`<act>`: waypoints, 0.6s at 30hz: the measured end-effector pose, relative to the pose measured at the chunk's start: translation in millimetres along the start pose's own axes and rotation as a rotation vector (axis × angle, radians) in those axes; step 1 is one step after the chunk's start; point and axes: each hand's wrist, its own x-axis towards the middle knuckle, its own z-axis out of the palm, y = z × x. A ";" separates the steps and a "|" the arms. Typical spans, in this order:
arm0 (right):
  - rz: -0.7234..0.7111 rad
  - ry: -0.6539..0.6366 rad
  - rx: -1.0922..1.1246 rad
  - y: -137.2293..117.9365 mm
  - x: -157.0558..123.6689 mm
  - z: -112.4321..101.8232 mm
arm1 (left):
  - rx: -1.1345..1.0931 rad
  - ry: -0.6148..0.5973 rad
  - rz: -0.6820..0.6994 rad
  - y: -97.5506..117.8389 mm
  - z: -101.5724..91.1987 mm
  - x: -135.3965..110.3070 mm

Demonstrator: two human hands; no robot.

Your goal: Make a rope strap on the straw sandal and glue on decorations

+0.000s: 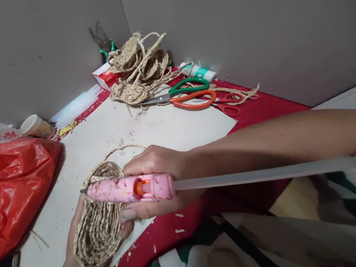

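Note:
My right hand [158, 160] is wrapped round a pink hot glue gun [111, 188] with an orange part at its rear opening. A long translucent glue stick [255, 173] sticks out of its back. The gun's nozzle lies over the left edge of an oval coil of braided straw cord [97, 234]. From below, my left hand [72, 240] holds this coil, with most of its fingers hidden under it. A loose cord end [123, 147] loops away from the coil's top.
Behind lie bundles of straw cord [127, 56], scissors with green and orange handles [193, 103], red-handled scissors [230, 109], a white-and-teal roll [203, 72] and pliers [100, 39]. A paper cup [35, 126], glue sticks [77, 106] and a red plastic bag [12, 177] are at left.

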 end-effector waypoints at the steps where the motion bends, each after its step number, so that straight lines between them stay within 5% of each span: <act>1: -0.008 -0.002 0.000 0.1 -0.2 0.1 | -0.021 -0.037 -0.007 1.9 -1.3 -1.0; 11: -0.027 0.043 -0.042 3.0 -0.1 1.4 | -0.057 -0.129 -0.024 7.2 -4.2 -4.2; 18: 0.124 -0.004 0.081 -4.6 -2.3 -2.4 | 0.056 0.097 -0.024 11.0 -11.5 -9.0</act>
